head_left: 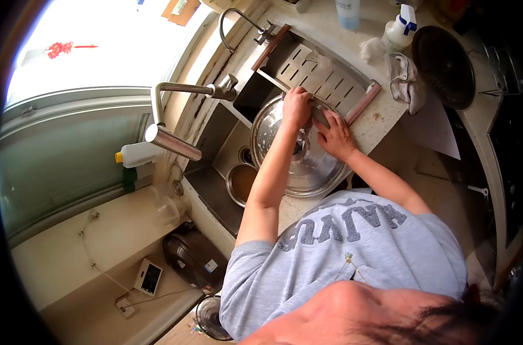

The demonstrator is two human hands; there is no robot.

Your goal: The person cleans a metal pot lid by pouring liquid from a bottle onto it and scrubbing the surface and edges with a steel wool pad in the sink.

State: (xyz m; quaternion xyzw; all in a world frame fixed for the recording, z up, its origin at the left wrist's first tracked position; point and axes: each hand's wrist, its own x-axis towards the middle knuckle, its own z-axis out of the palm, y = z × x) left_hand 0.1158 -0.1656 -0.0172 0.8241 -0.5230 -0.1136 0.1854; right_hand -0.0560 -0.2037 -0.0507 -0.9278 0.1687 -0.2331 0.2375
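Note:
A large round pot lid [313,172] with a shiny metal rim and a dark knob [299,148] lies over the right side of the sink, at the counter edge. My left hand [297,108] is closed at the lid's far rim, with its fingertips partly hidden. Beside it, my right hand [336,135] bears on the lid's right part, its fingers against a greyish flat piece [319,113] whose kind I cannot make out. White flecks and wet reflections show on the lid's surface. What lies beneath the lid is hidden.
A metal pan [240,183] with brownish liquid sits in the sink [207,184]. The faucet [175,142] reaches over from the left. Beyond the lid is a slotted drain tray [345,86]. A spray bottle [398,31], cloth [405,83] and dark round lid [443,67] stand right.

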